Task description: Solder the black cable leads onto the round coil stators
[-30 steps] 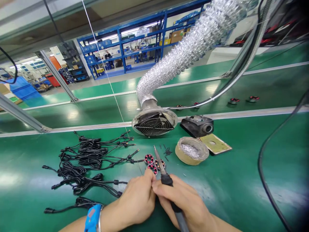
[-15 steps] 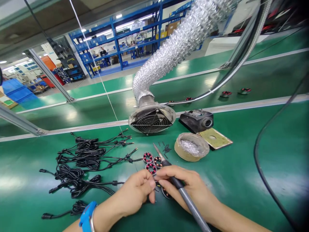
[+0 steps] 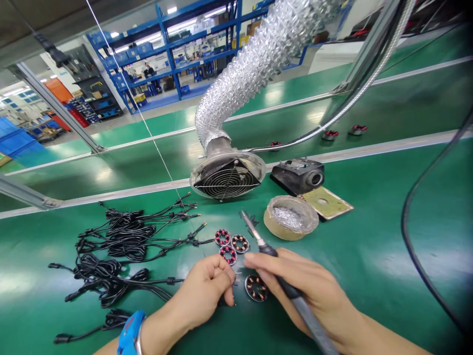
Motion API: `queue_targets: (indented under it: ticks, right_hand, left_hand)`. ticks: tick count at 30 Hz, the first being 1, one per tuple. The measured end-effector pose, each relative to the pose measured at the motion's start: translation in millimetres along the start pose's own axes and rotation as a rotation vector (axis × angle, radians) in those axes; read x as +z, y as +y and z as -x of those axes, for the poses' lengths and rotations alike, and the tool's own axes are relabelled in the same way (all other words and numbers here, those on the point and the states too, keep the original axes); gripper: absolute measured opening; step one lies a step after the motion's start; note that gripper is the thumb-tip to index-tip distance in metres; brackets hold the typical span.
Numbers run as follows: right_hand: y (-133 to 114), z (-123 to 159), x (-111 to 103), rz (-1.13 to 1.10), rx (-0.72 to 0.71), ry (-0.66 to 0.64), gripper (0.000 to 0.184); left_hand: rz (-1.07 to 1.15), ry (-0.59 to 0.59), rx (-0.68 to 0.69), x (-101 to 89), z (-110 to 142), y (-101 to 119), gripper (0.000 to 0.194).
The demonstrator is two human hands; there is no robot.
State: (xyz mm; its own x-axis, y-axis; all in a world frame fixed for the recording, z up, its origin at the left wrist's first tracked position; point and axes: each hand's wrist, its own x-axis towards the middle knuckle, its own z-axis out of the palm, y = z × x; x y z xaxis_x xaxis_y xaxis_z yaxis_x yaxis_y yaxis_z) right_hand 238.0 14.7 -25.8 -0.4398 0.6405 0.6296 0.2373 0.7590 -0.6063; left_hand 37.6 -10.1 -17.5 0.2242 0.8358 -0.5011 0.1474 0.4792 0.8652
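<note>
My right hand is closed round a soldering iron, its tip pointing up and away over the green mat. Beside it, my left hand is pinched on something small and dark that I cannot make out, next to a round stator with copper coils lying on the mat. Three more small stators lie just beyond the fingers. A blue band sits on my left wrist.
A pile of black cables with connectors covers the left of the mat. Behind stand a fume fan on a foil duct, a black iron stand, a tape roll holding solder wool and a yellow sponge plate.
The view has tilted down and left. My right hand has lifted and moved right with the iron, uncovering a stator on the mat. My left hand stays pinched.
</note>
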Motion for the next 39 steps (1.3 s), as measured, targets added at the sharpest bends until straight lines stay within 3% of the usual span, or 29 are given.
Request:
queue_targets:
  ticks: [3,7,10,14,22,28,32,39]
  right_hand:
    - [-9.1,3.9,-19.2,0.049,0.081,-0.014,0.039]
    - [-12.6,11.2,-32.5,0.044,0.182,-0.068,0.027]
    - [-10.3,12.9,-28.5,0.027,0.231,-0.017,0.022]
    - [-7.1,9.3,-10.1,0.016,0.242,0.042,0.035]
    - [-1.4,0.5,22.4,0.005,0.179,-0.075,0.025]
    - [4.8,-5.6,19.2,-0.131,0.243,-0.12,0.022]
    - [10.3,-4.8,15.0,-0.168,0.206,-0.169,0.023]
    - [3.1,-0.2,-1.6,-0.07,0.147,-0.019,0.032]
  left_hand:
    - [-0.076,0.022,0.002,0.4,0.5,-0.5,0.017]
    - [-0.122,0.057,0.015,1.6,1.0,3.2,0.015]
    - [-0.146,0.069,0.029,1.7,0.2,4.2,0.015]
    - [-0.135,0.072,0.045,0.1,0.1,2.6,0.015]
    - [-0.105,0.053,0.048,-2.4,2.3,3.1,0.014]
    - [-0.082,0.022,0.069,-2.6,2.0,0.2,0.016]
    - [-0.097,0.037,0.083,-1.0,2.3,0.6,0.021]
    - [-0.16,0.086,0.079,0.9,0.0,2.8,0.023]
